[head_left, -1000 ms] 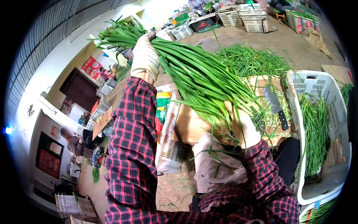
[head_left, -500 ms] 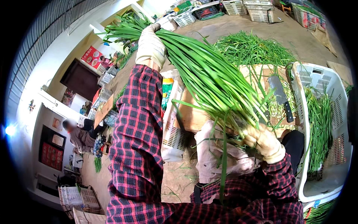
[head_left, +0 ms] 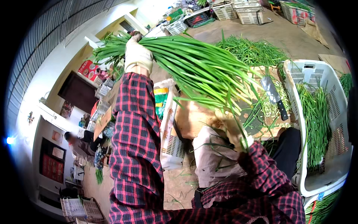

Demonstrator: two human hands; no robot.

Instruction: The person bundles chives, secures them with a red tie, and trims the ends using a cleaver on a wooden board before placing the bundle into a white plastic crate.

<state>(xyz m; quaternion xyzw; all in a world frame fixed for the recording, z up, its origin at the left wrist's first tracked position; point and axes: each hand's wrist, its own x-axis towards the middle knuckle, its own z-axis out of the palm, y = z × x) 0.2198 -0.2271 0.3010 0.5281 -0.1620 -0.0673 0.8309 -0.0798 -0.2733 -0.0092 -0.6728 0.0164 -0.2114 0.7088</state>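
A big bunch of Chinese chives is raised in front of me, green tips to the left and pale stem ends to the right. My left hand, in a pale work glove, is closed around it near the leafy end. Just below the cut ends is my gloved right hand; it is smeared by motion, and its fingers cannot be made out clearly. Under the bunch a wooden board shows. To its right a cleaver with a black handle lies on chopped pale stem bits.
A white crate with chives inside stands at my right. Another white crate is left of the board. Loose chives are heaped beyond it. Several crates line the far side. A person sits at the left.
My right hand has moved left and slightly up along the stem ends. The bunch is held flatter, its stem ends raised. My view has shifted slightly.
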